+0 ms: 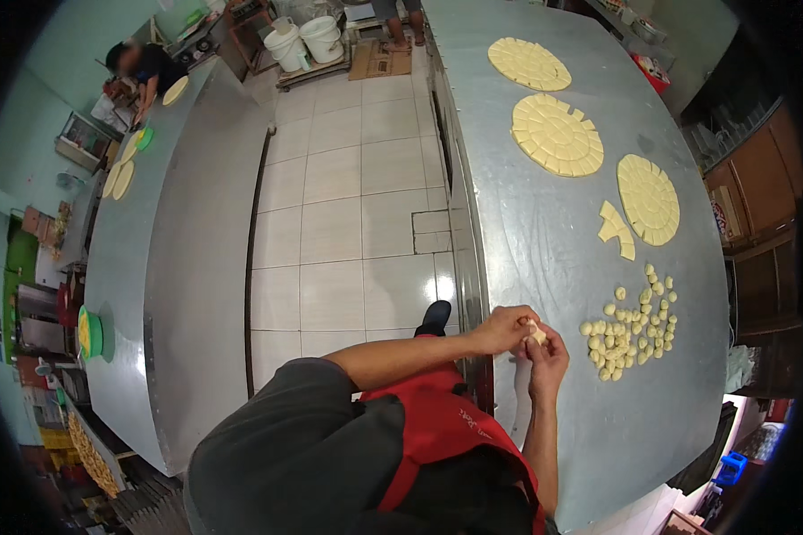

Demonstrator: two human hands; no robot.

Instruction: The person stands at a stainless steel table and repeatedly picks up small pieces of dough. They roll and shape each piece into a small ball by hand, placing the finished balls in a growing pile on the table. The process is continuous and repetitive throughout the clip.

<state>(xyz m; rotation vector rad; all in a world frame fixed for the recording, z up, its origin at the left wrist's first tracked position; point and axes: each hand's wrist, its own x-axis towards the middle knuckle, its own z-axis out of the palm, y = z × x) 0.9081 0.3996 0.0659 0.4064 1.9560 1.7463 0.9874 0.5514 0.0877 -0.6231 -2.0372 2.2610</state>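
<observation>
A small piece of pale dough (537,334) is pinched between the fingers of both hands, above the near edge of a metal worktable (542,267). My left hand (503,330) holds it from the left, and my right hand (549,358) grips it from the right. Fingers cover part of the dough. To the right of my hands lies a cluster of small rounded dough balls (612,341). Beyond them are a few loose cut dough strips (615,231) beside a flat dough round (649,199) scored into pieces. Two more scored rounds, a middle one (557,135) and a far one (528,63), lie further up the table.
Across the tiled floor (331,227) runs a second metal table (194,267), bearing a green bowl (91,332) and several flat dough pieces (123,180). Another person (150,73) leans over its far end. White buckets (321,39) stand on a low platform near someone's legs (401,27).
</observation>
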